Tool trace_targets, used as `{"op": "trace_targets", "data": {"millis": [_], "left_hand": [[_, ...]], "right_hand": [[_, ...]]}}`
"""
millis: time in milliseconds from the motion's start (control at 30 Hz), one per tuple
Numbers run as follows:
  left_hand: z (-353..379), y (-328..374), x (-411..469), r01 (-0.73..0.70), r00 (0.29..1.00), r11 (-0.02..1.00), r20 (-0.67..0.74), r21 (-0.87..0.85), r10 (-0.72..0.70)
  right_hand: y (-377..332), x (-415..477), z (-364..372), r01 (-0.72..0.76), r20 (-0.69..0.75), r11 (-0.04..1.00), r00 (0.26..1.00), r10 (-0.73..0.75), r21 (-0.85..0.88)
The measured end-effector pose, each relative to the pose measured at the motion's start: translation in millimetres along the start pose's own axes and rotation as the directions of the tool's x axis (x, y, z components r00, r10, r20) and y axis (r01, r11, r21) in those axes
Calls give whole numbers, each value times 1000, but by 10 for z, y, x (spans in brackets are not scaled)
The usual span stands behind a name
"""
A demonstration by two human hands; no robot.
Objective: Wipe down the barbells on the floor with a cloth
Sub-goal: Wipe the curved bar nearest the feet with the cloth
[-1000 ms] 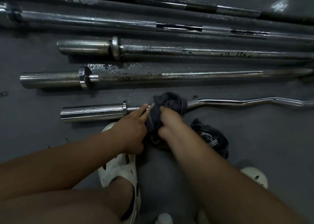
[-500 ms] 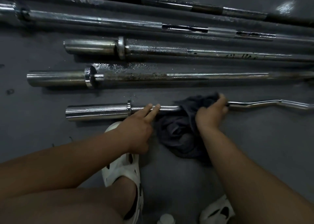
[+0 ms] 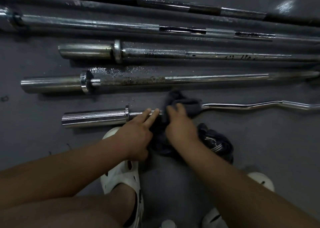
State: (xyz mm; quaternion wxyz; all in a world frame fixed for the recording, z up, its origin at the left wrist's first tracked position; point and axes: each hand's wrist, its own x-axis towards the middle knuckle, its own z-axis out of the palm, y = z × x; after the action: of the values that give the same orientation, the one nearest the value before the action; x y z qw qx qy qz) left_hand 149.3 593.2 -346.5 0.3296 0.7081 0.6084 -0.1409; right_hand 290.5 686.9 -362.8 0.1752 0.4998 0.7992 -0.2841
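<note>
A chrome curl bar [image 3: 97, 118] lies nearest me on the dark floor, its wavy shaft [image 3: 242, 105] running off to the right. A dark grey cloth [image 3: 187, 103] is wrapped over the shaft just right of the collar. My right hand [image 3: 180, 124] grips the cloth around the bar. My left hand [image 3: 138, 132] rests beside it, two straight fingers pressing on the shaft next to the collar. Behind lie several straight barbells: a rusty one [image 3: 138, 80], one with a thick sleeve [image 3: 155, 53], and a long one [image 3: 103, 25].
A bunched part of the dark cloth with white print [image 3: 216, 143] lies on the floor right of my right wrist. My feet in white clogs [image 3: 121, 177] stand close under the bar. A black bar [image 3: 173, 3] lies at the far edge.
My right hand slid the cloth right along the shaft, then back left to sit next to my left hand. The left hand stayed pressing on the bar.
</note>
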Motion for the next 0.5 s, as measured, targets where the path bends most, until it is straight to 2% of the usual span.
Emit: {"op": "trace_targets", "data": {"millis": [67, 100, 167, 233, 333, 400, 433, 500], "left_hand": [[-13, -5, -4, -1, 1000, 1000, 1, 5, 1], [-20, -5, -8, -3, 1000, 1000, 2, 5, 3], [-32, -9, -6, 0, 1000, 1000, 7, 6, 0], [-43, 11, -17, 7, 1000, 1000, 9, 6, -7], [-67, 36, -16, 9, 1000, 999, 16, 30, -10], [-80, 33, -18, 15, 1000, 999, 16, 28, -16], [-85, 25, -20, 11, 1000, 1000, 18, 23, -12], [-77, 10, -17, 3, 1000, 1000, 15, 16, -3]], "right_hand": [[-29, -15, 37, 136, 43, 991, 990, -135, -5], [96, 49, -31, 129, 27, 992, 991, -129, -11], [432, 210, -175, -31, -46, 999, 998, 30, -14], [379, 183, -169, -145, -81, 988, 987, 140, -49], [-78, -12, 31, 54, 50, 999, 997, -54, -6], [27, -10, -42, 160, 104, 987, 982, -159, -4], [213, 63, -128, 136, 86, 990, 987, -133, -38], [590, 202, -258, -53, 0, 993, 999, 53, -109]]}}
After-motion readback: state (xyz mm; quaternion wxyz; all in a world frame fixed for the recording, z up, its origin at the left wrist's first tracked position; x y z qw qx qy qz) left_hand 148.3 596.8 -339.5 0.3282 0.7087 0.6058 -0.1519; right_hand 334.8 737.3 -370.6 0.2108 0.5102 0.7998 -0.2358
